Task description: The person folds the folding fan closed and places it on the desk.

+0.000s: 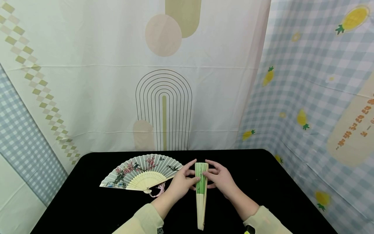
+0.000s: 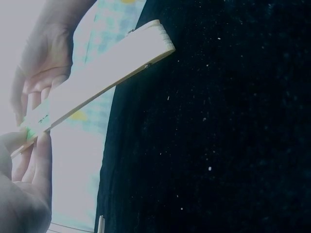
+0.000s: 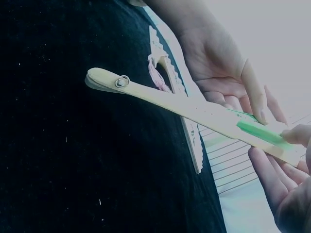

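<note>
A folded hand fan (image 1: 200,208) with green fabric and pale ribs points down toward me. My left hand (image 1: 184,179) holds its upper part from the left, the thumb on the green fabric. From the other side my right hand (image 1: 221,178) grips the same part, thumb also on the front. In the right wrist view a small metal ring shows at the rivet end of the folded fan (image 3: 160,101), and the green fabric is partly parted from the outer rib. The left wrist view is washed out around the fingers.
Spread out on the black table (image 1: 87,208), left of my hands, lies a second fan (image 1: 147,180) with pink blossoms and birds. Its pink tassel (image 1: 161,188) hangs near my left forearm. A patterned curtain (image 1: 222,97) stands behind the table, and a checked one (image 1: 292,65) on the right.
</note>
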A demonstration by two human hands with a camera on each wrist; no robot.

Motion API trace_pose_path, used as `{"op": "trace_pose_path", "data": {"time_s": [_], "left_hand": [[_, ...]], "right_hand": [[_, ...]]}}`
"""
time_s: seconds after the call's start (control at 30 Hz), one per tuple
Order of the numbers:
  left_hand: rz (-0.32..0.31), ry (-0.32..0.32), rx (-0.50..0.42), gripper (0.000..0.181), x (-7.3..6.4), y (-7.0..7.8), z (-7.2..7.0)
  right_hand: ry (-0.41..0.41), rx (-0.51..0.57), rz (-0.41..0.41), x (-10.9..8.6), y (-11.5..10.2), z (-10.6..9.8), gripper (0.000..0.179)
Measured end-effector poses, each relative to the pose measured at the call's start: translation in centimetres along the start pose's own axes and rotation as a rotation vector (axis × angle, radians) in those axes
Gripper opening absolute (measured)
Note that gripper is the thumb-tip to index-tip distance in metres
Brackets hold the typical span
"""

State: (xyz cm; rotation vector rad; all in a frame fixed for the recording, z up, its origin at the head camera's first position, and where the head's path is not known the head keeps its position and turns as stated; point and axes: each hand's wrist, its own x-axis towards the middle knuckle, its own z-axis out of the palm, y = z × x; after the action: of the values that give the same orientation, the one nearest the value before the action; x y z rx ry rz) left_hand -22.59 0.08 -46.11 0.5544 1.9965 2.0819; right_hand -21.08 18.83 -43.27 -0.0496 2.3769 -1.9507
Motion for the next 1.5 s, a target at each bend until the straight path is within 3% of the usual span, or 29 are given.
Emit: {"op": "trace_pose_path", "data": {"time_s": [0.93,1.3,1.5], "left_hand": [[-0.044,0.010,-0.043,0.065,-0.2,-0.1,0.1],[-0.021,0.086,-0.068,0.066,-0.2,0.3,-0.2],[-0.024,0.131,-0.095,0.067,0.1,0.4,-0.5]], "right_hand": [[-0.043,0.019,-0.013,-0.3,0.9,-0.4,0.059],[-0.070,0.012,-0.016,-0.8,1.1,-0.3,0.057],[-0.135,0.004,0.002,-1.4,1.5,-0.6,0.060]]}}
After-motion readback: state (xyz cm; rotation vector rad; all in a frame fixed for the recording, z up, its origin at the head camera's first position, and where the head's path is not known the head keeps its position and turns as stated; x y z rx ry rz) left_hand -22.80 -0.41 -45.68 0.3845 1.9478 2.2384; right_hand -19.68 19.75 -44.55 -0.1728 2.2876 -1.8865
